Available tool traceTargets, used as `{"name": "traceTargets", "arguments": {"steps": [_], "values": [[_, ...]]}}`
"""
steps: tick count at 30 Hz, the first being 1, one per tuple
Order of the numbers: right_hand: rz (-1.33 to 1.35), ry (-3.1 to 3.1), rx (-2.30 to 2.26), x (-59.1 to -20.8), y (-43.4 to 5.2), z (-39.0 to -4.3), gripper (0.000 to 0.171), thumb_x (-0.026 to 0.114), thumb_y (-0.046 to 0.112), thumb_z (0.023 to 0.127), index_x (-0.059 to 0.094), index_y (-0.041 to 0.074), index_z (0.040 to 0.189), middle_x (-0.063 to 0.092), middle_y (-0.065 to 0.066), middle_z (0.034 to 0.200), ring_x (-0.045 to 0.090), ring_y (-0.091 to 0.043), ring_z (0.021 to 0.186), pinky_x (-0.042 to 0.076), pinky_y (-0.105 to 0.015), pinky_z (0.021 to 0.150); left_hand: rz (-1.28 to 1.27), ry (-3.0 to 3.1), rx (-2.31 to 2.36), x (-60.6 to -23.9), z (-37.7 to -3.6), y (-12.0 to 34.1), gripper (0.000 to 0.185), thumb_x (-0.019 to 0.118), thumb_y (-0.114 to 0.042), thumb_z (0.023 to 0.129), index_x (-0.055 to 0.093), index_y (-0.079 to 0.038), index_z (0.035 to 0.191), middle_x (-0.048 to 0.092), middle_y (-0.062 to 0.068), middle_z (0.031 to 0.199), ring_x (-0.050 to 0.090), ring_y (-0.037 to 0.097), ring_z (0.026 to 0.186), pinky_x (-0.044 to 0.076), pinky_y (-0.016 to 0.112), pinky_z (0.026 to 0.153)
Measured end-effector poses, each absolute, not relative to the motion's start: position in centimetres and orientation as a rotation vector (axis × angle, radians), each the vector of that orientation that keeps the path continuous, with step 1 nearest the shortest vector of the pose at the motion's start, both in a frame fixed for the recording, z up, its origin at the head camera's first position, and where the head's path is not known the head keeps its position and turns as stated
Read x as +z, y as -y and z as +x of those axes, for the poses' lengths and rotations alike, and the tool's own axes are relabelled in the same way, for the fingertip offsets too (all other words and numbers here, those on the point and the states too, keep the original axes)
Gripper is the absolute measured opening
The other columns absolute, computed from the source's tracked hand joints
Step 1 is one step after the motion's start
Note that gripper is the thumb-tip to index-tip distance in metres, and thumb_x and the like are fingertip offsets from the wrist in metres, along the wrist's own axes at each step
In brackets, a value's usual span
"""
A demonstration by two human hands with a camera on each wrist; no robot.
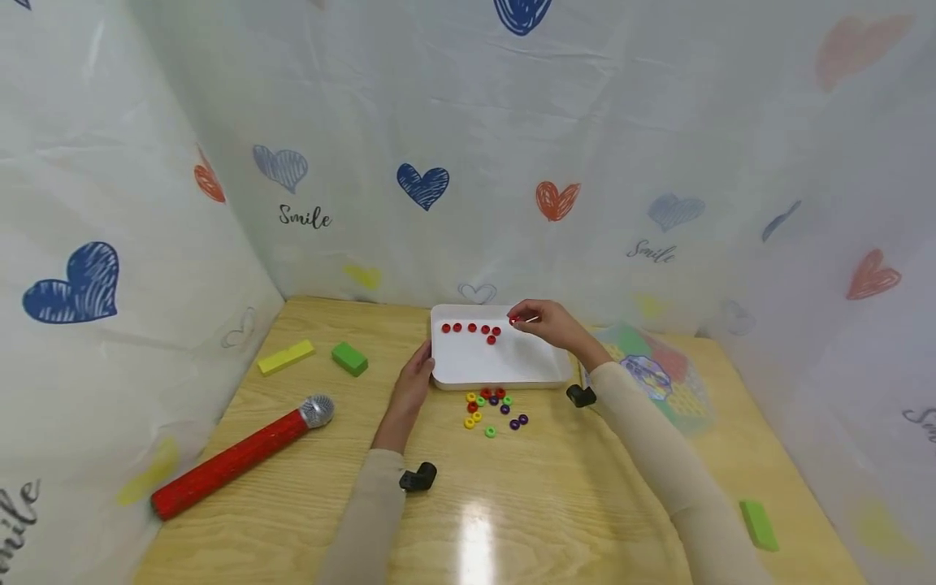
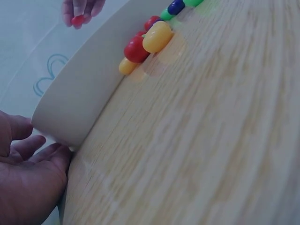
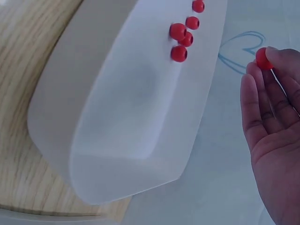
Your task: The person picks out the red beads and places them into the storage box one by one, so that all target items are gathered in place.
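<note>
A white tray [image 1: 526, 366] lies on the wooden table with several red beads [image 1: 471, 328] inside, most of them in a row along its back left part. My right hand [image 1: 550, 322] pinches one red bead [image 3: 264, 58] between thumb and fingertips, above the tray's back right part. At the tray's left side, my left hand [image 1: 413, 380] grips the wall, its thumb by the rim and its fingers low at the corner [image 2: 33, 154]. Loose red, yellow, green and purple beads [image 1: 491, 432] lie just in front of the tray.
To the left lie a red microphone [image 1: 234, 461] with a silver head, a yellow block [image 1: 286, 357] and a green block [image 1: 349, 358]. A colourful flat package [image 1: 658, 378] sits beneath the right forearm. Another green block [image 1: 759, 525] is at the far right. A heart-printed curtain [image 1: 468, 122] surrounds the table.
</note>
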State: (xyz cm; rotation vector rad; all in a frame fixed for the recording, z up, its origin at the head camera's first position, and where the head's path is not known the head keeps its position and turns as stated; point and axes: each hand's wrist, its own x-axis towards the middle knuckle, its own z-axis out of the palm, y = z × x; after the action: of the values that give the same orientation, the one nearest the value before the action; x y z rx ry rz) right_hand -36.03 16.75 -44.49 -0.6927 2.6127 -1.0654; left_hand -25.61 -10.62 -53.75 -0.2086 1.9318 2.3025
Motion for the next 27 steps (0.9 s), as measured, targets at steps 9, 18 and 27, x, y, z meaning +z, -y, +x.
{"name": "traceTargets", "arguments": {"steps": [9,18,27], "values": [[-0.7,-2.584,-1.013,-44.7,-15.5,-38.4,0.028,0.064,0.02,0.094,0.067,0.003,0.116,0.067,-0.005,0.109,0.062,-0.021,0.102,0.053,-0.04,0.093,-0.156,-1.931,2.361,-54.1,-25.4,10.6,0.048,0.039,-0.012,0.104,0.03,-0.012,0.152,0.028,0.008,0.157,0.021,0.02,0.146,0.019,0.038,0.12],[-0.725,-2.601,-0.952,-46.3,-15.5,-40.5,0.024,0.065,0.018,0.093,0.067,0.006,0.115,0.066,-0.005,0.111,0.06,-0.022,0.105,0.051,-0.041,0.096,-0.17,-1.955,2.36,-54.4,-25.5,10.5,0.048,0.04,-0.013,0.104,0.033,-0.013,0.151,0.03,0.004,0.156,0.024,0.017,0.145,0.021,0.036,0.119],[-0.703,-2.604,-0.967,-47.1,-15.5,-42.2,0.022,0.067,0.013,0.091,0.07,0.011,0.112,0.065,-0.006,0.11,0.059,-0.023,0.102,0.052,-0.041,0.091,-0.169,-1.941,2.373,-54.3,-25.6,10.4,0.048,0.039,-0.012,0.104,0.032,-0.013,0.151,0.029,0.006,0.157,0.023,0.018,0.145,0.02,0.036,0.119]]}}
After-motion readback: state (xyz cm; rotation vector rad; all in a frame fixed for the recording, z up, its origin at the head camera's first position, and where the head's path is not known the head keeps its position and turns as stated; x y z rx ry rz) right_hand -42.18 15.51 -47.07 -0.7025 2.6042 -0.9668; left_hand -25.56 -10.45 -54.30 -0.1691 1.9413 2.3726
